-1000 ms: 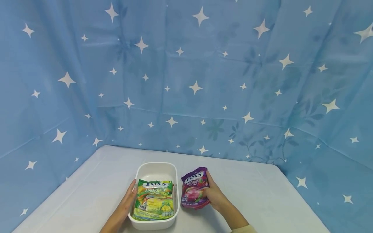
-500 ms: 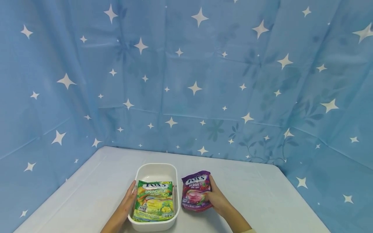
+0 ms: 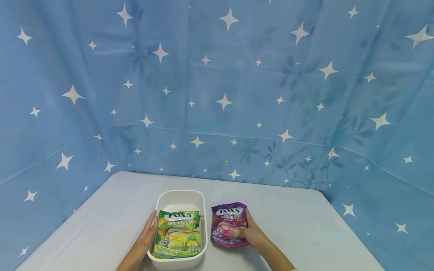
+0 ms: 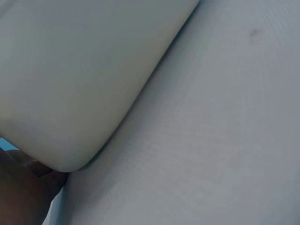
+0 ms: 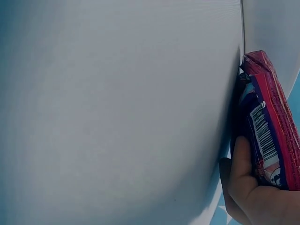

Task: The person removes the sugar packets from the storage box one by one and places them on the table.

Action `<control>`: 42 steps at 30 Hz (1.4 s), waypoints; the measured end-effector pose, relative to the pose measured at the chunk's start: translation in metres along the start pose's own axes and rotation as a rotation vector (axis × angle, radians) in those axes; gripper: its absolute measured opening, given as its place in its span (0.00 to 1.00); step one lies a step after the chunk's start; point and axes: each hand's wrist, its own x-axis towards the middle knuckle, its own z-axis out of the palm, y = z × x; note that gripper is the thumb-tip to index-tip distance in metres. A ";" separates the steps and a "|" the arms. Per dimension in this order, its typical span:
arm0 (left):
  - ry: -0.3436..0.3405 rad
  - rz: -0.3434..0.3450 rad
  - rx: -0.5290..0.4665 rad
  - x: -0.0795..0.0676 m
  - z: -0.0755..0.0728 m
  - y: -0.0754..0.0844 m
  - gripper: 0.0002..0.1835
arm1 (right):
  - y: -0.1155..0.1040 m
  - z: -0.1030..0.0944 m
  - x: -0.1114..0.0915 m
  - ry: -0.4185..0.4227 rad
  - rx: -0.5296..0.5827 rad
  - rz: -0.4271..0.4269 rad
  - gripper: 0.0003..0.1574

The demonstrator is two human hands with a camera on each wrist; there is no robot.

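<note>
In the head view a purple Fox's Berries candy bag [image 3: 228, 226] faces up beside the tub, and my right hand [image 3: 255, 235] grips its right edge with the thumb over the front. The right wrist view shows the barcode side of this bag, with fingers [image 5: 241, 161] wrapped at its lower end. A white plastic tub [image 3: 181, 195] holds a green and yellow Fox's Spring Tea candy bag [image 3: 179, 235] lying face up. Along the tub's left wall rests my left hand [image 3: 144, 237], fingers fairly straight. The left wrist view has the tub's smooth outer wall [image 4: 89, 79] over the tabletop.
A white cloth-covered table [image 3: 291, 226] lies beneath everything. Behind it and at both sides hangs a blue curtain [image 3: 217, 124] with white stars. Inside the tub, a bare strip of floor shows beyond the green bag.
My right hand has brought the purple candy bag slightly nearer to me, and the bag has turned straighter. The left hand stays at the tub. The head view has shifted slightly.
</note>
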 end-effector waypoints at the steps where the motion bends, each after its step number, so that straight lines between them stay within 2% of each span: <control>1: 0.000 0.001 0.000 0.000 0.000 0.000 0.40 | 0.001 0.000 0.000 0.001 -0.008 -0.002 0.65; 12: 0.000 -0.021 -0.003 0.002 0.000 0.000 0.42 | 0.004 -0.003 0.005 0.054 -0.189 0.020 0.64; 17: -0.005 0.016 -0.005 0.001 0.000 -0.001 0.40 | 0.004 -0.004 0.007 0.065 -0.253 0.033 0.64; 23: -0.002 0.074 0.010 0.000 -0.001 -0.003 0.38 | 0.007 -0.006 0.007 0.082 -0.415 0.028 0.64; 31: -0.001 0.063 0.001 -0.001 0.000 -0.001 0.39 | 0.006 -0.005 0.008 0.093 -0.527 -0.039 0.62; 38: -0.015 0.100 -0.037 -0.001 0.000 -0.005 0.38 | 0.002 -0.001 0.006 0.174 -0.764 -0.075 0.59; 42: -0.077 0.116 -0.084 -0.002 -0.003 -0.008 0.37 | -0.004 0.010 0.003 0.172 -0.732 -0.150 0.58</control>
